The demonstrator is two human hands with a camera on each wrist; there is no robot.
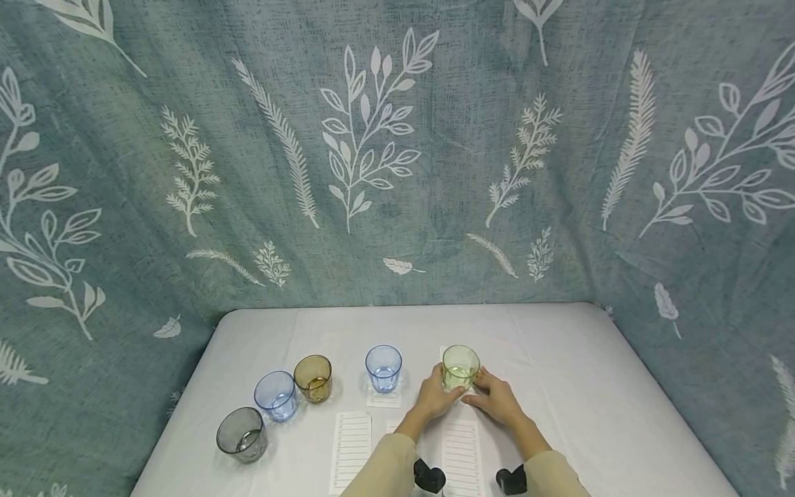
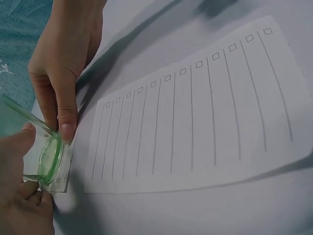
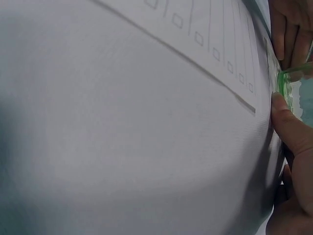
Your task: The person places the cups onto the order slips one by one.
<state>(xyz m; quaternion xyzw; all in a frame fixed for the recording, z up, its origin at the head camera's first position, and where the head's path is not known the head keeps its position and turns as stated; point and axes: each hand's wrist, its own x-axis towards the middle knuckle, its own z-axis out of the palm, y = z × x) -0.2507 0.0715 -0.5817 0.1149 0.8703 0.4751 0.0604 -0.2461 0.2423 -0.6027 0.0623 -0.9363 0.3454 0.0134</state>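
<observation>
A light green glass tumbler (image 1: 461, 364) stands upright between the two hands, on a small paper slip (image 2: 61, 185). The left hand (image 1: 437, 395) grips its left side, with the thumb across the front. From the right, the right hand (image 1: 499, 399) holds it low down, thumb tip right at the base in the right wrist view. The far fingers of both hands are partly hidden behind the glass. Just in front lies a long lined checklist sheet (image 1: 462, 449) with small boxes down one edge, seen close up in the left wrist view.
Left of the hands, a blue glass (image 1: 384, 368) stands on another slip (image 1: 384, 400). Farther left are an amber glass (image 1: 313, 379), a second blue glass (image 1: 276, 395) and a grey glass (image 1: 242, 435). Another lined sheet (image 1: 350, 449) lies on the white tablecloth (image 1: 621, 428). A leaf-patterned curtain surrounds the table.
</observation>
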